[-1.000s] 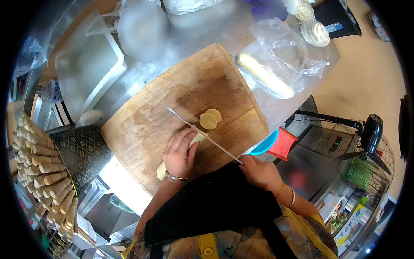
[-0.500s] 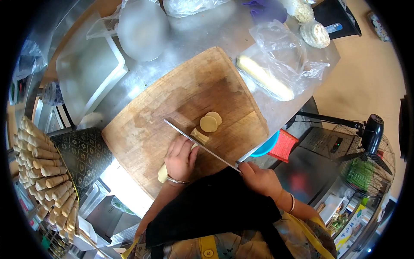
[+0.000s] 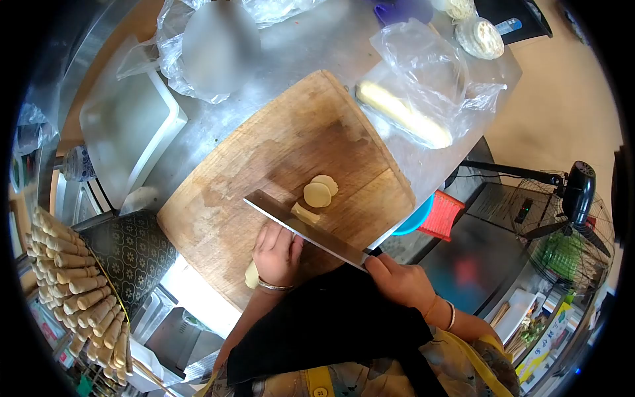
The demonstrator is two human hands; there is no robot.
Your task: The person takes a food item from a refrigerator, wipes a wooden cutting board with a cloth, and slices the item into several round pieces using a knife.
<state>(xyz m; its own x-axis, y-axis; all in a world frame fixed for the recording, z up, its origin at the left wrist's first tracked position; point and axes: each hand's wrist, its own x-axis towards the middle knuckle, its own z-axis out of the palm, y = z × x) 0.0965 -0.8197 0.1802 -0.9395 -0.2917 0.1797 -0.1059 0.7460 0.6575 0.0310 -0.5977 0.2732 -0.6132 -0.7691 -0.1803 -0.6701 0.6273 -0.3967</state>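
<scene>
My right hand (image 3: pixel 400 283) grips the handle of a cleaver (image 3: pixel 307 231), whose long blade reaches left across the cutting board. Beneath my left hand (image 3: pixel 276 255) lies a pale yellow roll (image 3: pixel 252 274), mostly hidden, with one end showing beside the wrist. The left fingers are bent over it close to the blade. Just past the blade sits a small cut piece (image 3: pixel 305 213), partly covered by the cleaver. Farther off, two round pale slices (image 3: pixel 317 194) overlap on the wooden cutting board (image 3: pixel 264 152).
A pale log in a clear plastic bag (image 3: pixel 403 112) lies beyond the board. To the left are a white plastic bin (image 3: pixel 159 132) and stacked sticks with pale food (image 3: pixel 83 284). A fan (image 3: pixel 575 205) and a red basket (image 3: pixel 442 215) stand at right.
The cleaver has tilted, so its broad face now shows instead of only a thin edge. My left hand stays over the roll. The whole view has shifted slightly.
</scene>
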